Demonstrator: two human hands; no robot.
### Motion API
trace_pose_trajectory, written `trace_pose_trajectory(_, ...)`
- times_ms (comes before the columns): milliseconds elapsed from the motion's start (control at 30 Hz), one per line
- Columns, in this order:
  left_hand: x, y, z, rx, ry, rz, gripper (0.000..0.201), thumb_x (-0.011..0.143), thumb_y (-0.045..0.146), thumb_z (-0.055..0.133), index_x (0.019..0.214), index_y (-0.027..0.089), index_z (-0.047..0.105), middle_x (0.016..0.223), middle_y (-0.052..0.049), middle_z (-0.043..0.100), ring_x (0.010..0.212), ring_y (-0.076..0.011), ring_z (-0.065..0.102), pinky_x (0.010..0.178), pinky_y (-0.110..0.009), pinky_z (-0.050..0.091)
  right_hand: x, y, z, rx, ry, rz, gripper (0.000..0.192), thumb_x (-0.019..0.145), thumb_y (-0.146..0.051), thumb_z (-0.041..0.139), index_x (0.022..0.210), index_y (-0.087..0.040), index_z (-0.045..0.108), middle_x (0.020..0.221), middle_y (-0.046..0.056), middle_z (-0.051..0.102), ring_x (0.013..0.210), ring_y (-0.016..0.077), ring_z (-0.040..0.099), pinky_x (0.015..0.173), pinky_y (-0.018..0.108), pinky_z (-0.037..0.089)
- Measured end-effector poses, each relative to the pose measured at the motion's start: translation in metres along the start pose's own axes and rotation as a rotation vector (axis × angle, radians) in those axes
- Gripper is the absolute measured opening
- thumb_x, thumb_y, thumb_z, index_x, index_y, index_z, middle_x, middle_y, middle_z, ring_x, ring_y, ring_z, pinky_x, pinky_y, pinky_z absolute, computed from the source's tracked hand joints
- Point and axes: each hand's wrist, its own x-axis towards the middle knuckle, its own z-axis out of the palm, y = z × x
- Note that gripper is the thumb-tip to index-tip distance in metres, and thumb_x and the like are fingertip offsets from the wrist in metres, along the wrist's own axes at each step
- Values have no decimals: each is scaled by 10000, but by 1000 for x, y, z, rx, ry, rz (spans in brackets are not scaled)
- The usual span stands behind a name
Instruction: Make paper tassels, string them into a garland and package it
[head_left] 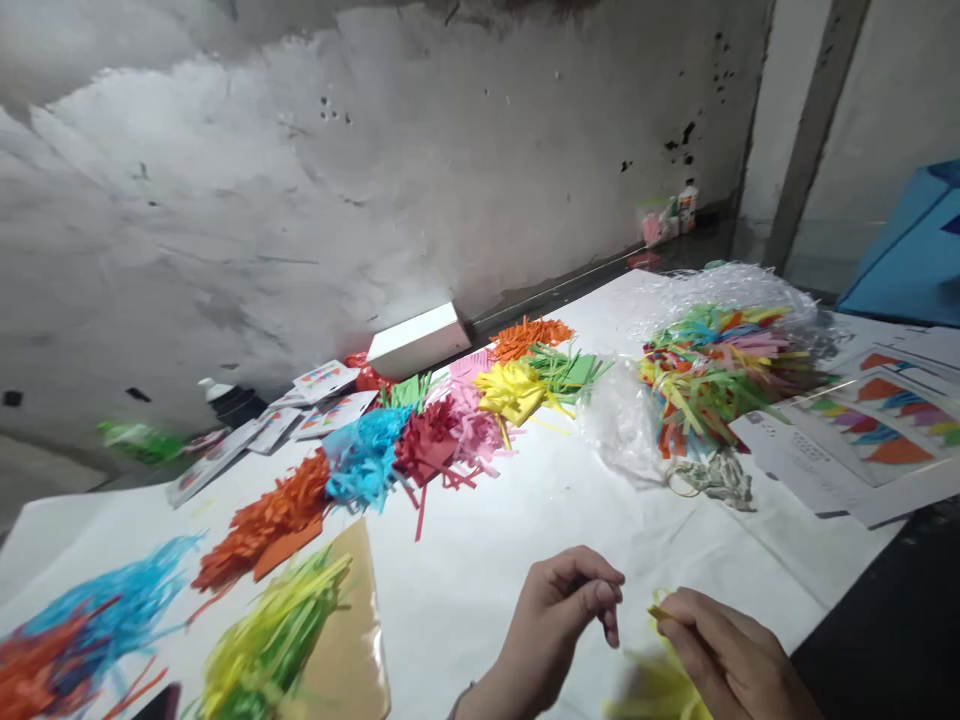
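Note:
My right hand (724, 650) pinches the top of a yellow paper tassel (667, 685) between thumb and fingers. Its fringed strips hang below and look blurred. To the left of it is my left hand (559, 625), with the thumb pressed against the curled fingers. Whatever may be in that pinch is hidden or too small to make out. A small gap separates the two hands, both just above the white-covered table (465, 600).
Fringed paper lies in heaps: orange (277, 515), blue (367, 455), dark red (427, 440), yellow (514, 390) and yellow-green (277, 635). At right are mixed tassels (720, 370), clear plastic (622, 420), rubber bands (716, 480) and printed sheets (877, 420). A white box (420, 340) stands near the wall.

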Motion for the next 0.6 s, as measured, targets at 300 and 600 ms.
trace_pose_trajectory(300,-88,-17,-23,47,196,197,200,874,357,758,818,165,765,775,-8,609,543,-86,621,531,-214,528,-4,-51,41,-90,-299,-200,263,1049,-141,346,861,-231,507,741,-18,598,675,125,625,647,236,434)
trace_pose_trajectory(600,-131,-8,-38,482,185,383,220,984,323,592,982,175,755,825,-87,645,691,-145,617,581,-221,540,4,-81,45,-254,-512,-375,254,1004,-120,400,790,-236,474,678,-38,583,557,114,564,536,255,355)
